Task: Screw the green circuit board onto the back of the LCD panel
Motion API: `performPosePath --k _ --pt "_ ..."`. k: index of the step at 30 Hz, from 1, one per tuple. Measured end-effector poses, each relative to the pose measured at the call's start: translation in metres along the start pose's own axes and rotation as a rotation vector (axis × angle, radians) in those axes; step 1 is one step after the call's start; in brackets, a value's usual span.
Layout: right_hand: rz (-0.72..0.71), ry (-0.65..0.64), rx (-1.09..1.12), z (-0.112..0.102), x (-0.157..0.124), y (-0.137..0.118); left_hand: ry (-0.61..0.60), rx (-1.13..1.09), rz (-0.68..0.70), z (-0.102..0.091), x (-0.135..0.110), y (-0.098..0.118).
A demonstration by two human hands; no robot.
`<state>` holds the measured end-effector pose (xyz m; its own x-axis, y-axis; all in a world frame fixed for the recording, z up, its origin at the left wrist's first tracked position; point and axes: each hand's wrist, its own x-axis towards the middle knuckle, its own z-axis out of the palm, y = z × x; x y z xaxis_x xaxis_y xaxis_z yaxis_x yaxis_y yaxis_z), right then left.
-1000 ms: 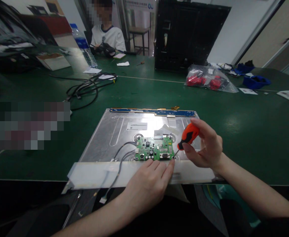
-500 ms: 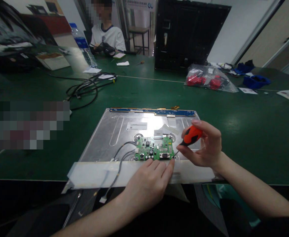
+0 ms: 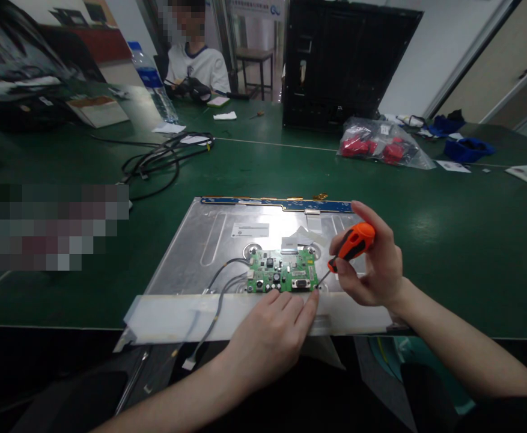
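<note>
An orange and black screwdriver (image 3: 353, 243) slants down to the left in my right hand (image 3: 378, 264), its handle between thumb and fingers, the index finger raised off it. Its tip meets the lower right corner of a green circuit board (image 3: 282, 270). Along the board's near edge lies my left hand (image 3: 274, 325), fingers stretched out, with the index fingertip beside the screwdriver tip. The board rests on the metal back of a display panel (image 3: 186, 258), which has a blue strip board (image 3: 245, 202) along its far edge. Grey cables (image 3: 220, 307) leave the board's left side.
Behind the panel, the green table (image 3: 263, 168) holds a coil of black cables (image 3: 168, 156), a water bottle (image 3: 152, 81) and a clear bag with red items (image 3: 380, 144). A large black panel (image 3: 344, 60) stands at the back. A person (image 3: 198, 66) sits across the table.
The screwdriver handle has turned and shifted slightly right in my right hand. My right index finger has lifted away from it. My left hand stays in place.
</note>
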<state>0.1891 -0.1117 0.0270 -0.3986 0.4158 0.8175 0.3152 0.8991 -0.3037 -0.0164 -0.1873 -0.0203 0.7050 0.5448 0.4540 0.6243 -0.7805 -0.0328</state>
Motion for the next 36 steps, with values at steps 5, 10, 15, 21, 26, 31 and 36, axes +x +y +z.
performPosePath --k 5,10,15,21,26,31,36 --pt "-0.034 0.033 0.094 0.0021 0.0011 0.003 -0.003 -0.012 0.001 0.0019 -0.0001 -0.0008" --pt "-0.061 0.033 0.047 0.0038 -0.0013 0.0046 0.004 -0.003 0.003 0.0019 -0.0012 -0.001" --pt "-0.057 0.015 -0.017 0.0043 -0.0007 0.0036 -0.017 0.011 0.0 0.0017 -0.0015 -0.0002" --pt "-0.063 0.041 -0.11 0.0044 0.0005 0.0002 -0.032 0.015 0.0 0.0016 -0.0022 0.0004" --pt "-0.049 0.042 -0.124 0.005 -0.0019 0.0012 -0.017 0.011 0.003 0.0007 -0.0013 0.0001" --pt "-0.064 0.041 -0.066 0.0063 -0.0031 0.0031 -0.007 0.014 -0.001 0.0007 -0.001 -0.0001" --pt "-0.065 0.044 -0.04 0.0071 -0.0042 0.0028 -0.04 0.013 -0.009 0.0008 -0.0021 0.0007"
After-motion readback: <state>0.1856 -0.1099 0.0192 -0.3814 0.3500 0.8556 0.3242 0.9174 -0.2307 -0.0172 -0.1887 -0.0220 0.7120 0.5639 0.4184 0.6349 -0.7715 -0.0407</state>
